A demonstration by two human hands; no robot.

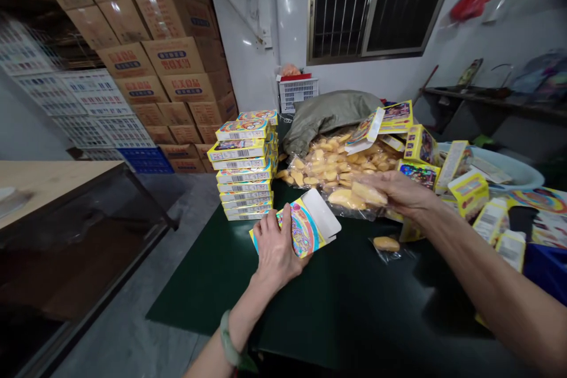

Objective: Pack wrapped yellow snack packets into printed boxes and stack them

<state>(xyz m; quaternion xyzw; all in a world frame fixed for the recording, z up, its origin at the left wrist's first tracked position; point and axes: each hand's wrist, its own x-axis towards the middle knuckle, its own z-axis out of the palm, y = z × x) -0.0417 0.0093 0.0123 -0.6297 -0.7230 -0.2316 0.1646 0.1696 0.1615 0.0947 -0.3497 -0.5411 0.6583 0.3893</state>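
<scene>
My left hand (277, 242) is wrapped over a small colourful carton (309, 227) lying on the dark green table, its white flap open toward the right. In my right hand (401, 192) is a clear-wrapped yellow piece (368, 194), pinched by the fingers just right of the carton's flap. Behind it spreads a heap of wrapped yellow pieces (325, 159), spilling from a grey-green sack (339, 109). A single wrapped yellow piece (386, 244) lies on the table below my right hand.
A tall stack of filled-looking cartons (244, 177) stands left of the heap. More cartons (469, 192) lie loosely at the right, by a pale blue basin (522, 174) and a dark blue bin (547, 271). A wooden-topped table (66, 183) stands across a floor gap at left.
</scene>
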